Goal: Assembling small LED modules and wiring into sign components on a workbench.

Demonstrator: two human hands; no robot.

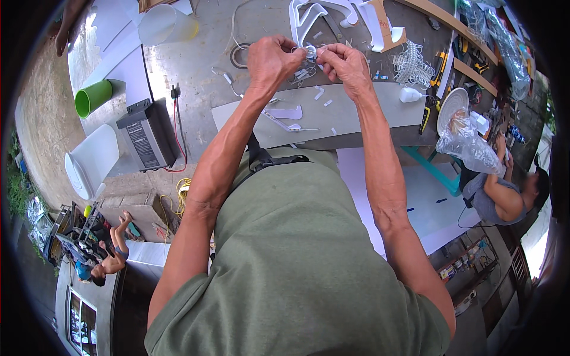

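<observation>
My left hand and my right hand meet above the work table, fingertips pinched close together. Between them is a thin white wire with small pale pieces on it, too small to make out fully. Both hands are closed on it. Just beyond them lies a white hollow letter-shaped form, and to its right a second white form stands beside a brown piece. Below the hands, a grey board carries a purple-white cut piece and several small white scraps.
Left are a black power supply box, a green cup and a translucent bucket. Right are a coiled pale strip, a white bottle, cutters and plastic-wrapped items. Another person sits at right; others are lower left.
</observation>
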